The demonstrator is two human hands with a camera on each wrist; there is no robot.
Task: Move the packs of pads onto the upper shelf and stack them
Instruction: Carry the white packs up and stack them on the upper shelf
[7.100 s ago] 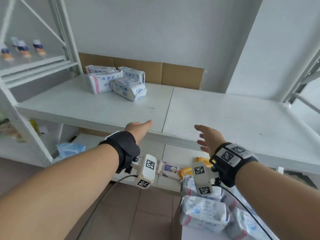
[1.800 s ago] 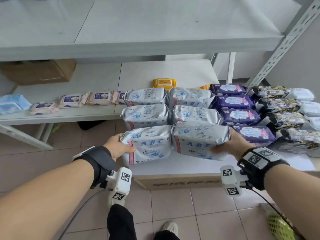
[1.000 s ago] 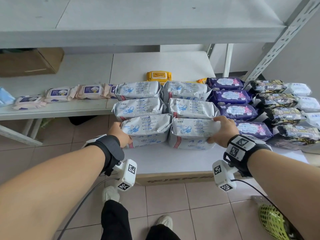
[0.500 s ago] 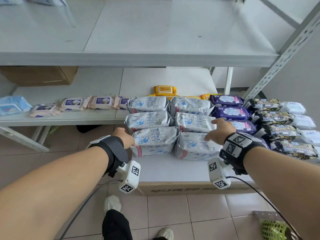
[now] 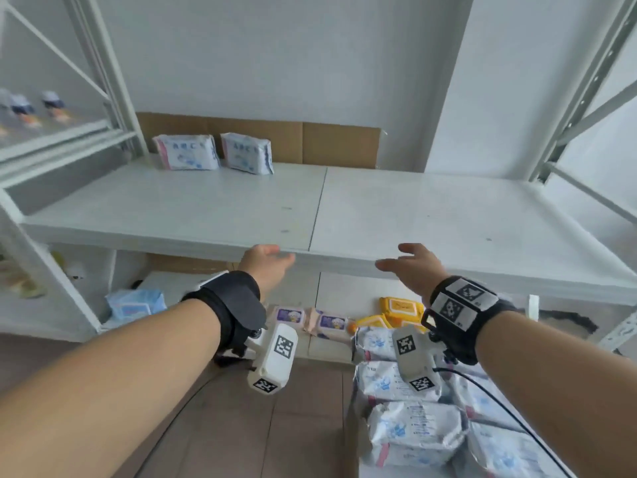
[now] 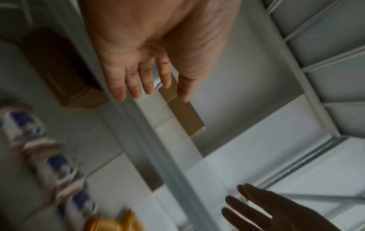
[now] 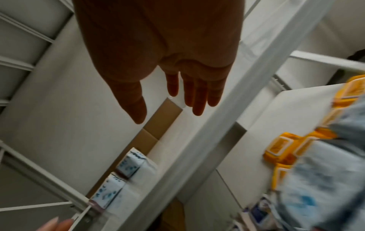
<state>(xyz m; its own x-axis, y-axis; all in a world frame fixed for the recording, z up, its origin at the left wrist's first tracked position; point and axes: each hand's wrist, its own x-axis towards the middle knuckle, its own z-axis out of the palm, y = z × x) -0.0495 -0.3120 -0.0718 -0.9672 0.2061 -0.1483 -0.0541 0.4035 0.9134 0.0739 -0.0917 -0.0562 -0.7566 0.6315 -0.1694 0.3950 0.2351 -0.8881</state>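
Observation:
Two white-and-blue packs of pads (image 5: 186,151) (image 5: 246,153) stand side by side at the back left of the white upper shelf (image 5: 413,219), leaning against cardboard; the right wrist view shows them too (image 7: 136,162). Several more packs (image 5: 413,432) lie on a low table at the bottom right. My left hand (image 5: 267,262) and right hand (image 5: 410,267) hover in front of the shelf's front edge, about level with it. Both are empty with the fingers spread and straight, as the left wrist view of the left hand (image 6: 150,87) and the right wrist view of the right hand (image 7: 177,101) show.
A strip of cardboard (image 5: 293,139) lines the wall behind the shelf. On the lower shelf lie yellow wipe packs (image 5: 400,307), small pink-and-purple packs (image 5: 310,319) and a blue pack (image 5: 134,303). Slanted metal uprights (image 5: 103,81) (image 5: 586,81) frame both sides.
Both hands have let go of the packs on the low table and risen empty to the upper shelf's edge. The head view has swung up from the table to the shelf.

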